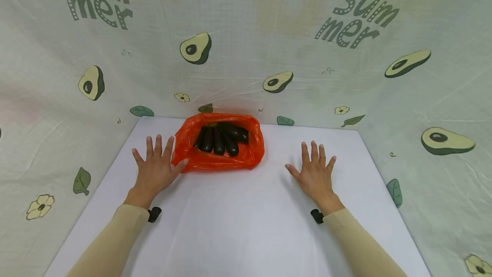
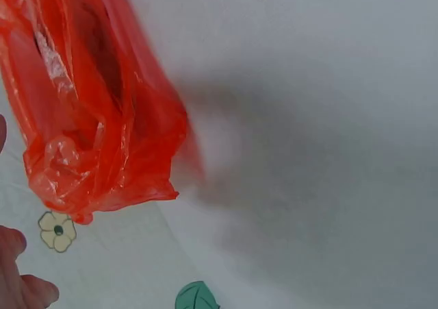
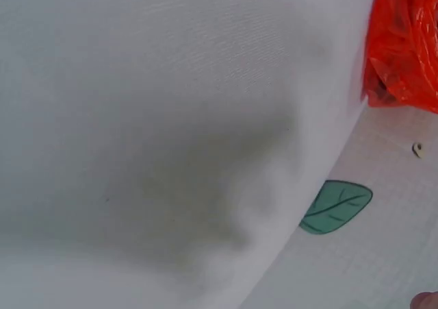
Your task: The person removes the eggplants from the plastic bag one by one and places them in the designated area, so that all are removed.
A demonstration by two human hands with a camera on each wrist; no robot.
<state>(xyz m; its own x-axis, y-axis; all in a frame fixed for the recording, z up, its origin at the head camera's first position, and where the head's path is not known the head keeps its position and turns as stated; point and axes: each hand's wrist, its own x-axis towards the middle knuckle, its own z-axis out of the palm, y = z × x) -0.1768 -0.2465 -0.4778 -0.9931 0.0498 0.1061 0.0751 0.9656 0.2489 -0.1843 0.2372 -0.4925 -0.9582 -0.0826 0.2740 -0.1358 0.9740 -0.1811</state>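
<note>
A red plastic bag (image 1: pixel 219 163) stands at the back of the white table with its mouth spread wide. Inside it lie several dark, glossy eggplants (image 1: pixel 218 141), side by side. My left hand (image 1: pixel 155 172) has its fingers spread straight beside the bag's left side, the thumb overlapping the bag's edge in the head view. To the right of the bag, my right hand (image 1: pixel 315 176) is also spread flat with nothing in it. The left wrist view shows the crumpled end of the bag (image 2: pixel 109 138) close by, and fingertips (image 2: pixel 37 290) at the lower left.
The white table (image 1: pixel 230 221) meets a cloth curtain (image 1: pixel 238 84) printed with avocados, leaves and flowers at the back and both sides. A black wrist strap piece (image 1: pixel 154 214) shows at the left cuff, another (image 1: pixel 317 216) at the right.
</note>
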